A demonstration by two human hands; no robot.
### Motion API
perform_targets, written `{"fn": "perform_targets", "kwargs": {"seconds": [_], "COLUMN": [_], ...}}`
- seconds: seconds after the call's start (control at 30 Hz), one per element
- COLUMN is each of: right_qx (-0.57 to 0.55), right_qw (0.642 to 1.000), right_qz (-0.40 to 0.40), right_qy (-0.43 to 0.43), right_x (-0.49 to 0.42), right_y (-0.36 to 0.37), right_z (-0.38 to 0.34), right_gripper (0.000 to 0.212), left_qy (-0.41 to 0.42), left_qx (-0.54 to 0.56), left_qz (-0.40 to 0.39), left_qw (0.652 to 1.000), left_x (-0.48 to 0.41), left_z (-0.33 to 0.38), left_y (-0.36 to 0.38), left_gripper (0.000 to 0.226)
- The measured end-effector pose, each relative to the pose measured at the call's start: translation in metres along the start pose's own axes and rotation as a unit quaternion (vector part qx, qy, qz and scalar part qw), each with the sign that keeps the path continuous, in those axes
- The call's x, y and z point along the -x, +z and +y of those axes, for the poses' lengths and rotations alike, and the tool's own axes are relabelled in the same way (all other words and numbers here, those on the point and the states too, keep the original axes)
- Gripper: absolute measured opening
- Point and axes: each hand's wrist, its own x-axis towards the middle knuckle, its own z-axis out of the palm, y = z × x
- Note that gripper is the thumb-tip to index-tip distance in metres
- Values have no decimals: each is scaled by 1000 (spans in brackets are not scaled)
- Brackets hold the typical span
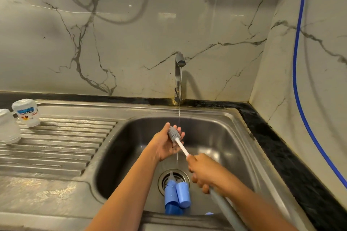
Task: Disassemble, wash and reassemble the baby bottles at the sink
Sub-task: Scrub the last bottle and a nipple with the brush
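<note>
Gripping the bottle brush (181,145) handle tightly, the right hand (203,172) sits at four o'clock from the left hand (165,146), whose half-curled fingers cup the bristles.

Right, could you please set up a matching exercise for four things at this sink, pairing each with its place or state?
Things:
1. bottle brush
2. blue bottle parts
3. printed bottle
4. tap

Places or states:
A. standing on the draining board
B. running water
C. held by the left hand and the right hand
D. lying by the drain

Pairs: 1-C, 2-D, 3-A, 4-B
</note>
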Motion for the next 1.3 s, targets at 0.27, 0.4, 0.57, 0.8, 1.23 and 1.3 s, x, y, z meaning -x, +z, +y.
{"fn": "perform_targets", "kwargs": {"seconds": [0.27, 0.4, 0.57, 0.8, 1.23, 1.3], "right_qx": [-71, -462, -248, 183, -265, -113], "right_qw": [997, 839, 953, 981, 945, 989], "right_qz": [-39, -274, -163, 58, -186, -97], "right_qy": [-12, 82, 61, -32, 45, 17], "right_x": [-1, -11, -13, -12, -5, -3], "right_y": [1, -17, -14, -2, -20, -19], "right_z": [0, -7, 1, 15, -5, -3], "right_gripper": [36, 44, 42, 30, 42, 38], "left_qy": [57, 70, 51, 25, 65, 62], "left_qx": [-55, 115, 38, -221, 122, 61], "left_qz": [4, -96, -39, 101, -90, -12], "left_qw": [997, 986, 997, 970, 986, 996], "left_x": [-6, -4, -2, -5, -1, -5], "left_z": [-4, 4, 4, -15, 7, 3], "left_y": [0, 2, -1, 5, 4, 3], "left_gripper": [44, 43, 23, 32, 33, 28]}}
